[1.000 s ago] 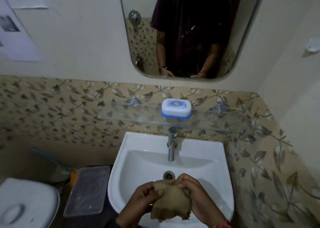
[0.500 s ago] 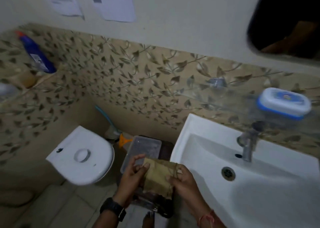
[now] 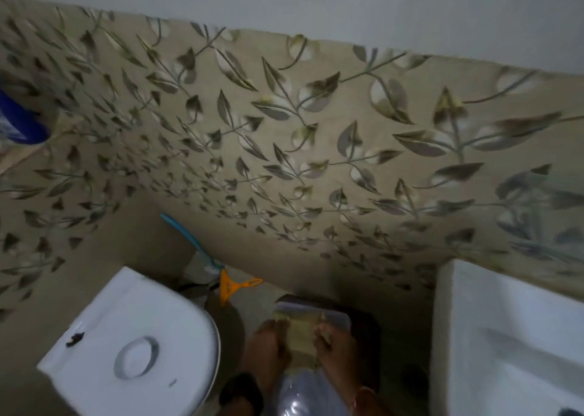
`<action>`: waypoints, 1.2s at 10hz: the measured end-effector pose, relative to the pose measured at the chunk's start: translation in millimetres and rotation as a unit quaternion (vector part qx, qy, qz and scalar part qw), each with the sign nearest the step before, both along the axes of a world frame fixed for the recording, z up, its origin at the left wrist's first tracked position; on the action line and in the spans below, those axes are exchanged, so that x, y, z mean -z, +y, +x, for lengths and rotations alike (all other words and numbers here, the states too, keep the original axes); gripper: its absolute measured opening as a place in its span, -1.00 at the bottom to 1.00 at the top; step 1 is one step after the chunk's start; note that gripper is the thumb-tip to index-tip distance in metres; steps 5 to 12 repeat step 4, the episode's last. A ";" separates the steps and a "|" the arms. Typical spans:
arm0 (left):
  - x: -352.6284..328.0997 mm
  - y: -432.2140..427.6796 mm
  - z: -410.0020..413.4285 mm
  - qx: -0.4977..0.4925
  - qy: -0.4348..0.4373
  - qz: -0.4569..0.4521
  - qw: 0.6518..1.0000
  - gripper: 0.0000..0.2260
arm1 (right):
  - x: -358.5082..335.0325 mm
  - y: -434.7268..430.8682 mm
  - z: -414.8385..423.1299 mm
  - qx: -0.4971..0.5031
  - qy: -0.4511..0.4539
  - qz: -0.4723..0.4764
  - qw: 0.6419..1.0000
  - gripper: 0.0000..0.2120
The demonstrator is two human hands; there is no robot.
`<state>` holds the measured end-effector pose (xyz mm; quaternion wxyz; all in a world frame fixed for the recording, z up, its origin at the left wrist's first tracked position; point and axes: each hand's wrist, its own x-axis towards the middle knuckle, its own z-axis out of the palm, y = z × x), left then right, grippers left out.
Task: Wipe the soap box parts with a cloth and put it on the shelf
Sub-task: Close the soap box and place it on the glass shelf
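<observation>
A folded tan cloth lies between my two hands, low over a clear plastic container beside the sink. My left hand holds its left edge and my right hand pinches its right edge. The picture is blurred. Neither the soap box nor the glass shelf is in this view.
A white toilet lid sits at the lower left. The white sink fills the lower right. A blue-handled brush and an orange scraper lean in the corner. A blue bottle stands at the far left.
The view has swung left and down, so the soap box, shelf and tap have left the frame. Both hands have carried the cloth from over the sink to over the plastic container.
</observation>
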<state>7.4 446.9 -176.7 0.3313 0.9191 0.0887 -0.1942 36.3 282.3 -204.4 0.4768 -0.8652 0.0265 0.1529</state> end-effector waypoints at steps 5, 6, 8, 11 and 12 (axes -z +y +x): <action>133.6 -11.1 33.5 -0.125 0.114 0.026 0.985 -0.61 | 132.4 10.0 21.6 -0.061 0.039 -0.055 0.996 -0.76; 133.6 -11.1 33.5 -0.125 0.114 0.026 0.985 -0.61 | 132.4 10.0 21.6 -0.061 0.039 -0.055 0.996 -0.76; 133.6 -11.1 33.5 -0.125 0.114 0.026 0.985 -0.61 | 132.4 10.0 21.6 -0.061 0.039 -0.055 0.996 -0.76; 133.6 -11.1 33.5 -0.125 0.114 0.026 0.985 -0.61 | 132.4 10.0 21.6 -0.061 0.039 -0.055 0.996 -0.76; 133.6 -11.1 33.5 -0.125 0.114 0.026 0.985 -0.61 | 132.4 10.0 21.6 -0.061 0.039 -0.055 0.996 -0.76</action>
